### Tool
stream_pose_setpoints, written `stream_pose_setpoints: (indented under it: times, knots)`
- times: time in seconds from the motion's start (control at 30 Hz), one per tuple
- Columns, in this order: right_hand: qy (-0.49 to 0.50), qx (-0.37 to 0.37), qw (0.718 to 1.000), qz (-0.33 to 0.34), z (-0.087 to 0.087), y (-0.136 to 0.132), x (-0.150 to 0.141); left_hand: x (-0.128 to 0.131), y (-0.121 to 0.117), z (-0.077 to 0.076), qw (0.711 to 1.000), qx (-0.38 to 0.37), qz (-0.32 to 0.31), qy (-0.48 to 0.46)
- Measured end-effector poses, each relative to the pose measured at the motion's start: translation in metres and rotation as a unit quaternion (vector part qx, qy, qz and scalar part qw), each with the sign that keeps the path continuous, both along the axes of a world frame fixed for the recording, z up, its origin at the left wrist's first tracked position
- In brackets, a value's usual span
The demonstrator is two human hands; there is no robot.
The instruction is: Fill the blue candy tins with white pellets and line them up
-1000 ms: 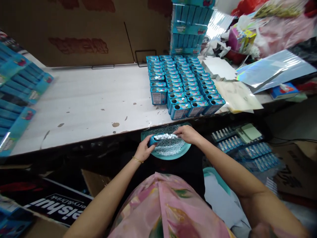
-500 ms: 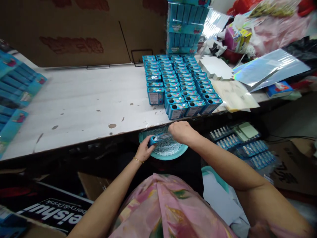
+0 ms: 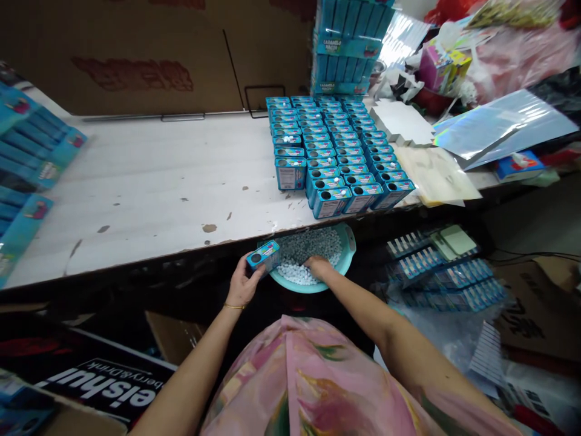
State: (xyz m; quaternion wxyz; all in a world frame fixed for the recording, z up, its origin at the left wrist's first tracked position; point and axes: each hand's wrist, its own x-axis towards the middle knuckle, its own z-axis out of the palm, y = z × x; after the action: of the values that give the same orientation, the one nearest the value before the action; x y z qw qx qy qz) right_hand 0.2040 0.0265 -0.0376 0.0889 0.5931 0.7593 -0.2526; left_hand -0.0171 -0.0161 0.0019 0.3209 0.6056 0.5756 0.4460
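Right hand (image 3: 318,266) dropped into basin (image 3: 348,254), near edge.

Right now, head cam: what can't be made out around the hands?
- Right hand: fingertips buried in the white candies, so its grip is hidden.
- Teal basin: far rim hidden under the table edge.
- Small blue box in the left hand: label too small to read; inside of its top hole is dark.
- Blue boxes on the table: print too small.
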Motion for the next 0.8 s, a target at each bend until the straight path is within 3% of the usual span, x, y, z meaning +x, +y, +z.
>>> stream_pose_setpoints:
  times: [0.17, 0.3, 0.47, 0.57, 0.67, 0.8]
  knots:
    - [0.089, -0.071, 0.993, -0.009, -0.009, 0.013, 0.014, -0.002, 0.001, 0.002, 1.0, -0.005, 0.022, -0.005]
    - [0.147, -0.076, 0.985, -0.044, 0.003, 0.012, 0.039, -0.004, 0.002, 0.008, 1.0, -0.004, 0.027, 0.001]
    - [0.306, -0.083, 0.94, -0.127, 0.055, 0.007, 0.065, 0.0, 0.01, 0.007, 1.0, 0.023, -0.004, 0.018]
    - [0.335, -0.061, 0.933, -0.112, 0.091, 0.009, 0.07, 0.01, 0.017, 0.005, 0.998, 0.034, -0.03, 0.04]
    - [0.267, 0.005, 0.963, -0.027, 0.122, 0.011, 0.063, 0.024, 0.023, 0.003, 0.995, 0.041, -0.061, 0.07]
    - [0.089, 0.087, 0.989, 0.085, 0.155, 0.009, 0.044, 0.037, 0.025, 0.004, 0.988, 0.057, -0.088, 0.112]
